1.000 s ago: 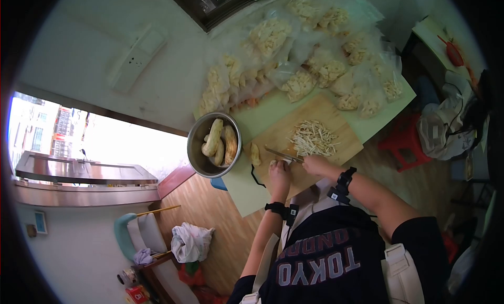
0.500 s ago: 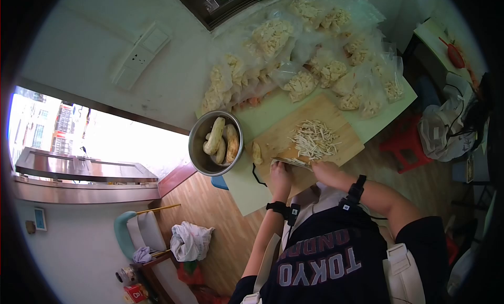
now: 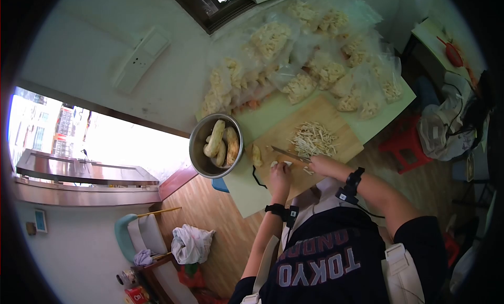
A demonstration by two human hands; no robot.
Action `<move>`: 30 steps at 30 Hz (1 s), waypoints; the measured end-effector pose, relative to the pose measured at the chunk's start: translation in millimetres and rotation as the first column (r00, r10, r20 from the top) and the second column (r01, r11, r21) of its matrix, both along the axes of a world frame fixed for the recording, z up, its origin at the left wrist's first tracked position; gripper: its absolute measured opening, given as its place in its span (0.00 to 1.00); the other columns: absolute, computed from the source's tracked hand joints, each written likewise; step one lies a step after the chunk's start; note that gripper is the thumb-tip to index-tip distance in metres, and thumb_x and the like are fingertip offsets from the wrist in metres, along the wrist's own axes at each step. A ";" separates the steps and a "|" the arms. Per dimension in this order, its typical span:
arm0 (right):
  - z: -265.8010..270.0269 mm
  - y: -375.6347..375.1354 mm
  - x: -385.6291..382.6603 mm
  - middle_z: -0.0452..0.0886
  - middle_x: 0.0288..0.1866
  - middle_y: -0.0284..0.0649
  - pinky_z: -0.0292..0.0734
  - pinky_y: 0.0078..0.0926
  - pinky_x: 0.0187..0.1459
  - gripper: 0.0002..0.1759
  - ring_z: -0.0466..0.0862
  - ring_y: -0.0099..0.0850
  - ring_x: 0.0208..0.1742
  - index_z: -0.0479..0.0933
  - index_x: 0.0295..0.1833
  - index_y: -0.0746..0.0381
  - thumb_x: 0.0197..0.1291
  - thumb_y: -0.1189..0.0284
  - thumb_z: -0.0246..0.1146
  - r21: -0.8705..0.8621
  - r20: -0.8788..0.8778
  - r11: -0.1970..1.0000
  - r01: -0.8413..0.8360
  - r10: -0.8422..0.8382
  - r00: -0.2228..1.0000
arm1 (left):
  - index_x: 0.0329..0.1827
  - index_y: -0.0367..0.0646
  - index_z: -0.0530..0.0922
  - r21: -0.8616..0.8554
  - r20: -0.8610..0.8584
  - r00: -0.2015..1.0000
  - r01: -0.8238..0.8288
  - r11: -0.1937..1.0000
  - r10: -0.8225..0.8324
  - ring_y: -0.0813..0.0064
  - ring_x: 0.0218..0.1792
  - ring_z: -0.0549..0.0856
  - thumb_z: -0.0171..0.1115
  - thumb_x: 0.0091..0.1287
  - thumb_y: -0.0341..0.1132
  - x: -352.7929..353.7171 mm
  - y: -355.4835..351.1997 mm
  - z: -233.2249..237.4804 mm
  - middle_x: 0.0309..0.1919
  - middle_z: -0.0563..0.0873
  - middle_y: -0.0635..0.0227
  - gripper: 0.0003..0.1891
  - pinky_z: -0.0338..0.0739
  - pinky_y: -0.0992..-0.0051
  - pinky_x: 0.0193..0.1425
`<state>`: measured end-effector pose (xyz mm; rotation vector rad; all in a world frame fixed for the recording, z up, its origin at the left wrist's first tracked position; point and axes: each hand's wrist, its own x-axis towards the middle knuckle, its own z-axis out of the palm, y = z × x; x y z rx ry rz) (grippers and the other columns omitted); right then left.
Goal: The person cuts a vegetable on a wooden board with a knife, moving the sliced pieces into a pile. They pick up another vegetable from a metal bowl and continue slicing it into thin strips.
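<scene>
My right hand [image 3: 321,166] is wrapped round the handle of a kitchen knife [image 3: 290,154], its blade pointing left over the wooden cutting board [image 3: 278,129]. Close to the blade, my left hand [image 3: 280,174] pinches a pale vegetable piece [image 3: 286,163], mostly hidden under the fingers. Beyond the knife lies a heap of thin pale vegetable strips [image 3: 314,139], with a few loose strips by my right hand. A yellowish peeled root piece [image 3: 256,155] rests at the board's left side. Several long peeled roots [image 3: 214,138] sit in a steel bowl [image 3: 195,152].
Clear plastic bags of pale cut pieces [image 3: 299,87] crowd the back of the green table [image 3: 244,196]. A black handle [image 3: 257,177] shows at the board's left edge. To the right stands a red stool [image 3: 401,146]; a white sack [image 3: 192,243] lies on the floor.
The knife has lifted away from the vegetable piece and shifted up and back, baring the piece's cut end. My right hand moved slightly with it; my left hand stays nearly in place.
</scene>
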<state>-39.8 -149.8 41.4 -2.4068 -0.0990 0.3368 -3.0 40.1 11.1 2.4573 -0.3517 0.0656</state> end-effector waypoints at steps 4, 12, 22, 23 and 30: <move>26.0 1.2 -22.6 0.78 0.27 0.55 0.75 0.44 0.33 0.12 0.80 0.51 0.32 0.75 0.36 0.69 0.55 0.70 0.52 -0.145 -0.118 0.988 -0.049 0.031 0.992 | 0.31 0.39 0.79 0.016 -0.009 1.000 -0.020 1.000 0.020 0.54 0.39 0.78 0.57 0.54 0.29 -1.3 -2.9 0.8 0.33 0.81 0.55 0.05 0.72 0.62 0.44; 32.1 7.1 -31.8 0.79 0.31 0.54 0.77 0.42 0.34 0.11 0.81 0.49 0.33 0.75 0.38 0.70 0.53 0.75 0.51 -0.202 -0.140 0.976 -0.077 0.050 0.989 | 0.34 0.37 0.78 -0.010 0.042 0.999 -0.023 1.000 0.023 0.52 0.42 0.77 0.57 0.54 0.29 -2.2 -1.4 -4.6 0.37 0.80 0.54 0.07 0.72 0.62 0.47; 3.0 9.3 -18.3 0.79 0.29 0.53 0.76 0.42 0.33 0.11 0.81 0.49 0.32 0.75 0.37 0.68 0.54 0.71 0.53 -0.132 -0.103 0.991 -0.035 0.022 0.994 | 0.29 0.35 0.78 0.012 -0.009 1.000 0.023 1.000 -0.023 0.52 0.38 0.78 0.58 0.53 0.29 5.5 1.1 -0.6 0.32 0.81 0.51 0.06 0.73 0.61 0.45; 0.1 5.8 -16.2 0.79 0.29 0.53 0.76 0.42 0.33 0.11 0.81 0.49 0.32 0.75 0.37 0.68 0.54 0.71 0.53 -0.134 -0.100 0.991 -0.029 0.016 0.995 | 0.29 0.36 0.78 0.014 -0.017 0.999 0.040 0.999 -0.039 0.52 0.37 0.78 0.58 0.53 0.29 4.9 2.0 0.4 0.32 0.80 0.52 0.05 0.73 0.61 0.44; 27.4 -4.0 -29.7 0.79 0.30 0.53 0.76 0.43 0.34 0.11 0.81 0.49 0.32 0.75 0.35 0.68 0.54 0.71 0.52 -0.183 -0.141 0.974 -0.132 0.106 0.984 | 0.31 0.40 0.79 0.015 0.076 0.997 0.004 1.000 -0.005 0.53 0.37 0.78 0.57 0.54 0.29 -4.7 1.9 0.0 0.33 0.80 0.55 0.05 0.73 0.62 0.42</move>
